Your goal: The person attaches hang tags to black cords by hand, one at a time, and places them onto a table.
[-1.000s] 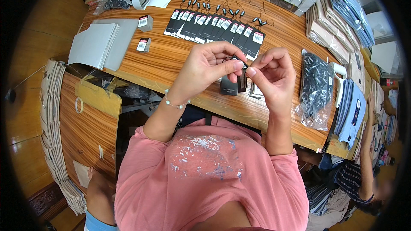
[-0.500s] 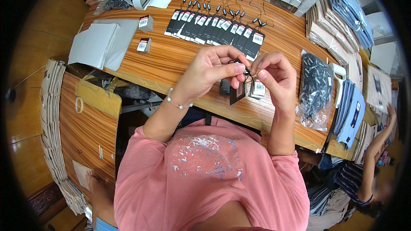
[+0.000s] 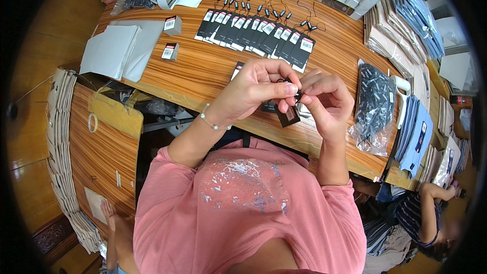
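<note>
Now lower – left hand point(image 3: 259, 86) and right hand point(image 3: 331, 102) pinched closed on cord point(image 3: 298, 94) above black tag point(image 3: 289, 117)

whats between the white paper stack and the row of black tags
In the head view, going right from the white paper stack: the grey sheet's edge, then two small labelled blocks on the wooden table, before the row of black tags.

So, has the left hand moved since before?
Yes: the left hand has moved slightly away from the row of tags, toward the near edge of the table.
</note>
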The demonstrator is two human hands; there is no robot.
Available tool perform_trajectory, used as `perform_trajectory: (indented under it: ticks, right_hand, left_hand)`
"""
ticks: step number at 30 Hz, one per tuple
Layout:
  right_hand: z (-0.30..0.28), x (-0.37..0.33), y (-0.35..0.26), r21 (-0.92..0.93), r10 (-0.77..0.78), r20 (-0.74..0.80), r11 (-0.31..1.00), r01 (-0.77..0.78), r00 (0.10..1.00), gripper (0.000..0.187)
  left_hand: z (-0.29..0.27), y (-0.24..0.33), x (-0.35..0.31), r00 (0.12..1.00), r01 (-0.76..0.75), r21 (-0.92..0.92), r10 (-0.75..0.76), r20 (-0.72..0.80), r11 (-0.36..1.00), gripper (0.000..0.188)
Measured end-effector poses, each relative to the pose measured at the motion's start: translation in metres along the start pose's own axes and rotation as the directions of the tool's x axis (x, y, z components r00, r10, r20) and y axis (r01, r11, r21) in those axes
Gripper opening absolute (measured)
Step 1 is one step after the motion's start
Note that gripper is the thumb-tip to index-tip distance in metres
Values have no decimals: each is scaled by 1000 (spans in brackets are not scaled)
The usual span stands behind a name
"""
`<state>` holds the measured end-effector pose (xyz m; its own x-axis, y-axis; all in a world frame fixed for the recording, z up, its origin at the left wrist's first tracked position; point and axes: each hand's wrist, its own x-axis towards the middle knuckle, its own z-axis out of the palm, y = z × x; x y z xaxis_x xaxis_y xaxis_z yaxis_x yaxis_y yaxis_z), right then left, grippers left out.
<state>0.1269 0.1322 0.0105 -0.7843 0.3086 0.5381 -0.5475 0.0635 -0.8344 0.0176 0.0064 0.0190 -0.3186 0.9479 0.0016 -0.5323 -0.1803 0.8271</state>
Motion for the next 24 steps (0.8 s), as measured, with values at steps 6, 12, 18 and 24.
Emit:
perform_trajectory:
  ticks: [6, 12, 18, 24]
  right_hand:
    - [2, -1, -4, -82, 4, -1, 997, -4, 1000, 11]
    - [2, -4, -6, -119, 55, -24, 991, -58, 998, 11]
    - [-4, -6, -11, 113, 249, -80, 964, -239, 965, 8]
    - [-9, -3, -14, 68, 134, -29, 989, -132, 991, 10]
  left_hand:
    - [-3, -3, 0, 999, 46, -50, -45, 20, 998, 12]
    - [-2, -6, -1, 998, 60, -68, -59, 12, 996, 12]
    - [-1, -8, 0, 994, 91, -201, -76, 78, 975, 13]
    - [6, -7, -2, 987, 139, -260, -112, 115, 956, 13]
